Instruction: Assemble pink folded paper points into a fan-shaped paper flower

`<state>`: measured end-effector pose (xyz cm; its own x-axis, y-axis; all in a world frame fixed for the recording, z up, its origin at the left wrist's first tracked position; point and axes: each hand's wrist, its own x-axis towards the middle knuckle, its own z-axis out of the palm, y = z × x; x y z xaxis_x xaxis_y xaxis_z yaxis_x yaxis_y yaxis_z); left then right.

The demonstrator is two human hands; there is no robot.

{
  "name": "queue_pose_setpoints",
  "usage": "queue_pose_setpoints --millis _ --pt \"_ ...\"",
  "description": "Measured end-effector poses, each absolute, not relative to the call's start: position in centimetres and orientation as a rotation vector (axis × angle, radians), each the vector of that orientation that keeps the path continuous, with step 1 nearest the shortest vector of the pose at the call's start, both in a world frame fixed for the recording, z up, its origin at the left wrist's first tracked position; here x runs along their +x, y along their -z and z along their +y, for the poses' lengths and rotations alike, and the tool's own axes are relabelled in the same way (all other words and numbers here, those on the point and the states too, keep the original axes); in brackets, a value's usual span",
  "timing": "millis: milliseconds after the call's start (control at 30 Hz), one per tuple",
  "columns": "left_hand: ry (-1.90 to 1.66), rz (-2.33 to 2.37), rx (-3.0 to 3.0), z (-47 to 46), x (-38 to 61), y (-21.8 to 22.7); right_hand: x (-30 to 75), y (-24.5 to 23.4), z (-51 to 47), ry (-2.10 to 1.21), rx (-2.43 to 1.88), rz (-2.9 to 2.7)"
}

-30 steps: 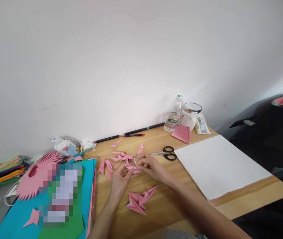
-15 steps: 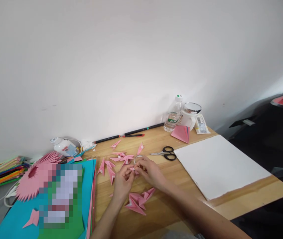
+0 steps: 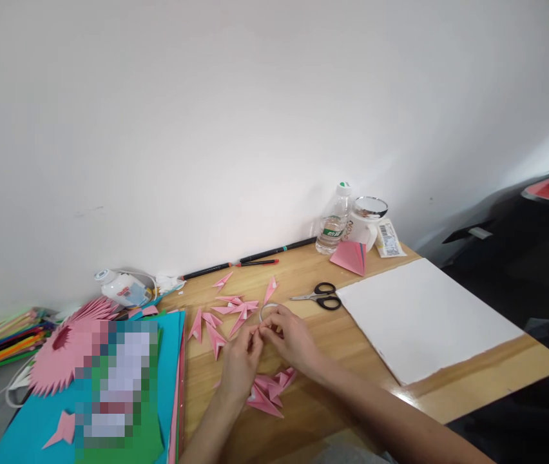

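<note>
Folded pink paper pieces [image 3: 215, 339] on the counter [image 3: 299, 274]
Left hand [image 3: 240, 362], right hand [image 3: 292, 335]: fingers pinched together, anything between them hidden.

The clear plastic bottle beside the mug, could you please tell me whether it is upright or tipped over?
Upright: the clear plastic bottle stands on its base on the table, with its cap uppermost.

Worktop [image 3: 346, 341] wood, smooth, light sheen on grain; pink folded pieces [image 3: 216, 339] left of centre, matt paper, crisply creased; scissors [image 3: 319, 298] with shiny metal blades, black plastic-looking handles; far bottle [image 3: 329, 231] clear glossy plastic; mug [image 3: 357, 230] beside it smooth white, top mirror-bright; right white sheet [image 3: 424, 322] matt, slightly rough-edged; left blue sheets [image 3: 33, 425] matt paper; wall [image 3: 255, 129] matt, faintly scuffed
</note>
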<state>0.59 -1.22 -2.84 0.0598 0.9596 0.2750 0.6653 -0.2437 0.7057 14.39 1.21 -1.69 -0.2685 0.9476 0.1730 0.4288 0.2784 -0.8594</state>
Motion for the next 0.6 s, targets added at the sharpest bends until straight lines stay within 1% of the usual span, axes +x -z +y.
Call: queue_pose_setpoints --millis 167,333,500,600 --pt "-1.074 1.69 2.249 -1.41 0.56 3.2 13.55 2.2 0.59 -0.956 -1.205 -1.704" --pt "-1.028 1.788 2.359 -1.45 0.78 3.09 13.42 2.27 0.44 -0.994 -1.112 -1.714" --pt "-1.005 1.8 2.449 -1.56 0.98 3.03 13.39 1.94 0.52 -1.031 -1.123 -1.674" --pt "-0.992 1.809 2.525 -1.6 1.04 3.06 13.35 1.87 0.58 -1.11 -1.133 -1.629"
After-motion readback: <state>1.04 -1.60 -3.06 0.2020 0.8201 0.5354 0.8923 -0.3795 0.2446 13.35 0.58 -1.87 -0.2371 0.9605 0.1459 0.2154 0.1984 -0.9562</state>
